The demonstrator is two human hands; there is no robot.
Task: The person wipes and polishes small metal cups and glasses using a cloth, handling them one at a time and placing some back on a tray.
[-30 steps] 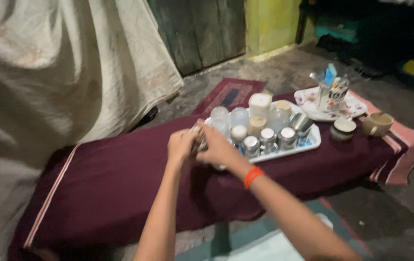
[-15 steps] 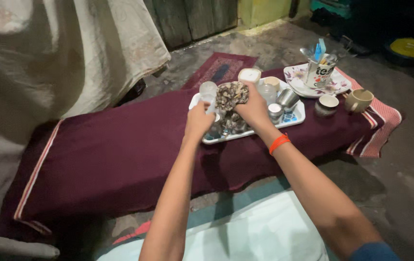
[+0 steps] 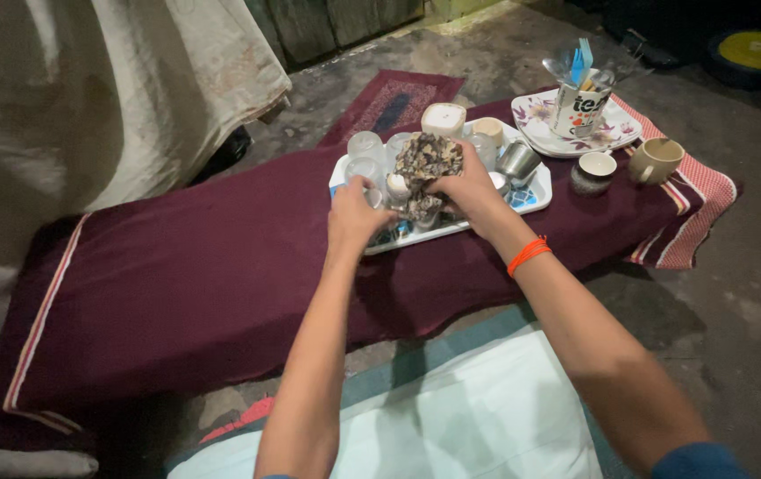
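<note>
We've got a mottled cloth (image 3: 429,168) bunched over the jars on the white tray (image 3: 536,193), roughly mid-tray. Right hand (image 3: 467,188) is closed on the cloth's right side, fingers wrapped into the fabric. Left hand (image 3: 354,217) sits at the tray's left front, curled over a small jar (image 3: 374,197); can't tell if it's actually gripping it. Clear glasses (image 3: 364,146) stand just behind it, a white cup (image 3: 443,119) at the tray's back. Tray rests on a maroon cloth (image 3: 194,275). Right of the tray: flowered plate (image 3: 536,124) with a utensil mug (image 3: 577,102), a small bowl (image 3: 594,172), a tan mug (image 3: 655,160).
</note>
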